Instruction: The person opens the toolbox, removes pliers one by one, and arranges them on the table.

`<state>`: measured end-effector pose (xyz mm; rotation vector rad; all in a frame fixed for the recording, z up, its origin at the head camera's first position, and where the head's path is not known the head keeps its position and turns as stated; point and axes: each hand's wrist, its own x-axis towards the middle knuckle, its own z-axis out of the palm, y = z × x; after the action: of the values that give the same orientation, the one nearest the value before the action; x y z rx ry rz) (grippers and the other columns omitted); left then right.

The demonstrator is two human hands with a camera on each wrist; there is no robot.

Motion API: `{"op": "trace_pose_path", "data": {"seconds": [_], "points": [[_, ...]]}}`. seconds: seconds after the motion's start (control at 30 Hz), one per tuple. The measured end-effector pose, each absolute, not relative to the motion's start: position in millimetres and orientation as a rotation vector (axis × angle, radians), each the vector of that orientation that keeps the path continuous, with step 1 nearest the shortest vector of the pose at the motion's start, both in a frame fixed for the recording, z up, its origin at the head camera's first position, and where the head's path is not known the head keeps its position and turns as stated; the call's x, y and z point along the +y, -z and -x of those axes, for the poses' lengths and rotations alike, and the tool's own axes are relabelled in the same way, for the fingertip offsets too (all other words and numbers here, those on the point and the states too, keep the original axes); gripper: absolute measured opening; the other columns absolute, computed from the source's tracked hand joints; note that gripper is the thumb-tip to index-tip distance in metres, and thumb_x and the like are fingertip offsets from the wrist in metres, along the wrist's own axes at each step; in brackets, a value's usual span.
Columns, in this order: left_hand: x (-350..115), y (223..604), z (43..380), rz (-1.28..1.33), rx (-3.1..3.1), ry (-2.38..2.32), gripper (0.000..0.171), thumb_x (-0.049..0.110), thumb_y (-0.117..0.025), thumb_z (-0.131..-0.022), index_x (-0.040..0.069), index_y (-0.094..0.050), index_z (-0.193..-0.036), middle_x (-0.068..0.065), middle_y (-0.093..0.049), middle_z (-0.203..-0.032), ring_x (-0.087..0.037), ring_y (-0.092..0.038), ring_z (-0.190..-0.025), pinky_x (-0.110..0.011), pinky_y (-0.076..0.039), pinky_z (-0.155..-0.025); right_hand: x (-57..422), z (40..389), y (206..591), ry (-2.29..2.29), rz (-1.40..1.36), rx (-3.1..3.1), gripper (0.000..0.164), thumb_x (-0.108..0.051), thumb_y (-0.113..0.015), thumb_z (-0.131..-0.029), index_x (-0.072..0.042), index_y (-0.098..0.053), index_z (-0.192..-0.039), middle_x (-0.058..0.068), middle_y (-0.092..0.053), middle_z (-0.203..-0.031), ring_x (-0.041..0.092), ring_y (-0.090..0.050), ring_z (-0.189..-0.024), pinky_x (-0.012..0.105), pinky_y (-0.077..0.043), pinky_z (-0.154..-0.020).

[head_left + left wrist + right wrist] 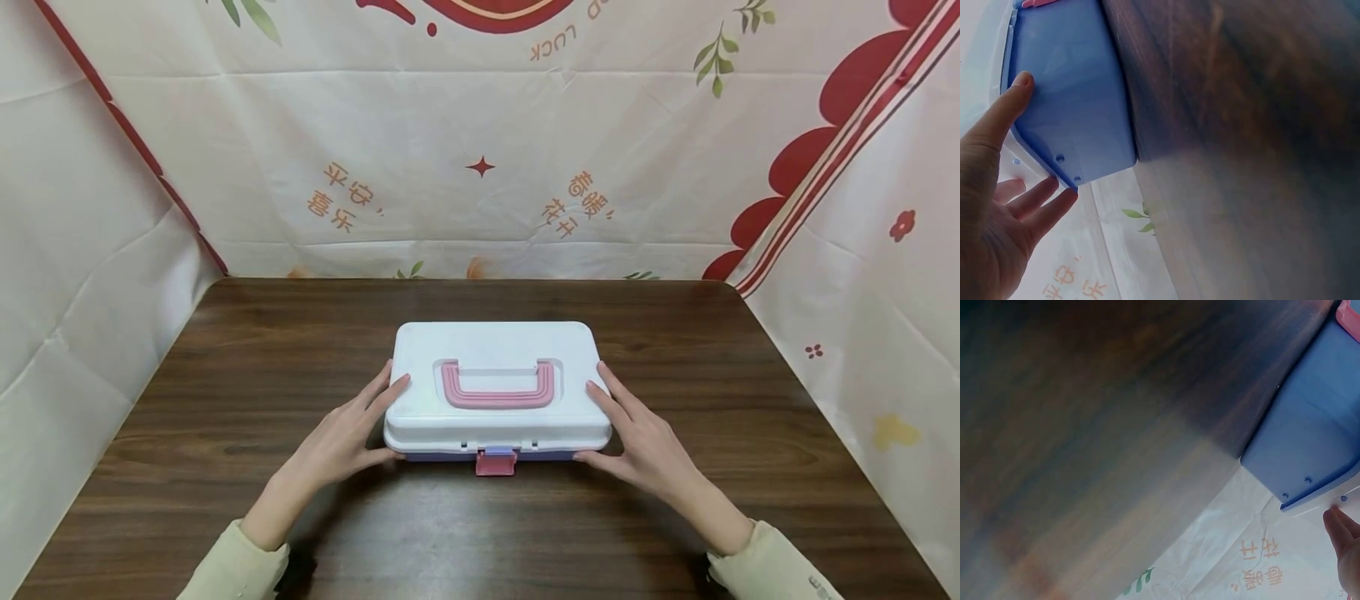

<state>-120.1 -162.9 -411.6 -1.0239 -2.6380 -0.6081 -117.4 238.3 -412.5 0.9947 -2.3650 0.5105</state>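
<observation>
A plastic storage box (495,346) with a white lid, a blue-purple base and a folded pink handle (498,402) sits on the table. Its lid is down, and the pink latch (496,463) at the front sticks outward. My left hand (337,437) holds the left end, thumb at the front and fingers along the side and lid edge. In the left wrist view, that thumb (1013,100) lies against the base's front wall. On the opposite end, my right hand (648,442) holds the box the same way. Only some right fingers (1338,531) show in the right wrist view, by the lid rim.
The brown wood-grain table (495,533) extends around the box. A pale printed cloth (420,125) with red trim hangs behind the table's far edge and along both sides.
</observation>
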Motion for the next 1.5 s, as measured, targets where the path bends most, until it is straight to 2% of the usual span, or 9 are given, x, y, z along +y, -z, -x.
{"op": "trace_pose_path", "data": {"seconds": [0.17, 0.33, 0.47, 0.67, 1.0, 1.13, 1.23, 1.33, 1.5], "points": [[-163, 411, 119, 1.025, -2.627, 0.638, 0.099, 0.037, -0.078, -0.062, 0.019, -0.021, -0.14, -0.014, -0.016, -0.143, -0.029, -0.05, -0.105, -0.04, -0.046, -0.074, 236, 117, 413, -0.556, -1.006, -2.345, 0.082, -0.057, -0.06, -0.073, -0.002, -0.039, -0.131, 0.018, -0.031, -0.136, 0.025, -0.038, -0.118, 0.019, -0.028, -0.094], [-161, 411, 119, 0.997, -2.616, 0.728, 0.092, 0.043, -0.073, -0.067, 0.021, -0.023, -0.14, -0.012, -0.017, -0.143, -0.029, -0.052, -0.101, -0.042, -0.045, -0.074, 234, 117, 413, -0.592, -1.007, -2.337, 0.081, -0.056, -0.058, -0.074, -0.001, -0.039, -0.131, 0.02, -0.03, -0.137, 0.026, -0.037, -0.119, 0.014, -0.02, -0.096], [-158, 411, 118, 0.943, -2.585, 0.791, 0.08, 0.042, -0.068, -0.073, 0.023, -0.027, -0.139, -0.012, -0.023, -0.141, -0.029, -0.054, -0.097, -0.043, -0.045, -0.074, 232, 115, 413, -0.62, -0.996, -2.34, 0.08, -0.055, -0.057, -0.075, -0.001, -0.038, -0.131, 0.02, -0.029, -0.137, 0.026, -0.036, -0.12, 0.015, -0.02, -0.096], [-154, 407, 119, 0.842, -2.58, 0.818, 0.073, 0.042, -0.064, -0.078, 0.026, -0.027, -0.139, -0.011, -0.03, -0.139, -0.027, -0.049, -0.107, -0.045, -0.043, -0.078, 229, 113, 408, -0.651, -0.956, -2.362, 0.085, -0.053, -0.066, -0.07, -0.002, -0.038, -0.131, 0.019, -0.027, -0.138, 0.026, -0.038, -0.119, 0.016, -0.022, -0.095], [-152, 383, 126, 0.762, -2.6, 0.893, 0.073, 0.042, -0.065, -0.077, 0.027, -0.029, -0.138, -0.007, -0.037, -0.135, -0.021, -0.043, -0.115, -0.045, -0.04, -0.083, 228, 125, 392, -0.643, -0.969, -2.243, 0.075, -0.052, -0.056, -0.077, 0.001, -0.041, -0.128, 0.019, -0.034, -0.134, 0.026, -0.044, -0.113, 0.014, -0.03, -0.089], [-153, 379, 127, 0.792, -2.628, 0.82, 0.087, 0.054, -0.067, -0.069, 0.025, -0.025, -0.14, -0.004, -0.036, -0.136, -0.021, -0.049, -0.107, -0.041, -0.044, -0.076, 230, 127, 385, -0.637, -0.958, -2.226, 0.077, -0.054, -0.058, -0.074, 0.0, -0.044, -0.127, 0.017, -0.039, -0.132, 0.024, -0.046, -0.112, 0.013, -0.033, -0.086], [-153, 377, 129, 0.829, -2.626, 0.739, 0.101, 0.061, -0.068, -0.061, 0.023, -0.02, -0.141, -0.002, -0.034, -0.138, -0.018, -0.055, -0.081, -0.032, -0.044, -0.061, 232, 129, 380, -0.648, -0.952, -2.232, 0.079, -0.056, -0.06, -0.072, -0.001, -0.045, -0.126, 0.016, -0.041, -0.131, 0.023, -0.046, -0.113, 0.012, -0.031, -0.088], [-153, 375, 133, 0.852, -2.586, 0.682, 0.106, 0.058, -0.072, -0.058, 0.02, -0.018, -0.141, -0.005, -0.038, -0.134, -0.016, -0.05, -0.064, -0.028, -0.042, -0.053, 233, 134, 375, -0.661, -0.965, -2.214, 0.079, -0.055, -0.063, -0.071, -0.001, -0.047, -0.125, 0.016, -0.044, -0.128, 0.022, -0.046, -0.112, 0.012, -0.03, -0.088], [-153, 371, 140, 0.841, -2.519, 0.711, 0.101, 0.046, -0.078, -0.058, 0.017, -0.025, -0.139, -0.013, -0.051, -0.121, -0.018, -0.057, -0.078, -0.033, -0.047, -0.061, 235, 141, 365, -0.654, -0.968, -2.216, 0.081, -0.051, -0.071, -0.065, -0.002, -0.047, -0.126, 0.014, -0.046, -0.127, 0.02, -0.048, -0.11, 0.013, -0.036, -0.083]]}}
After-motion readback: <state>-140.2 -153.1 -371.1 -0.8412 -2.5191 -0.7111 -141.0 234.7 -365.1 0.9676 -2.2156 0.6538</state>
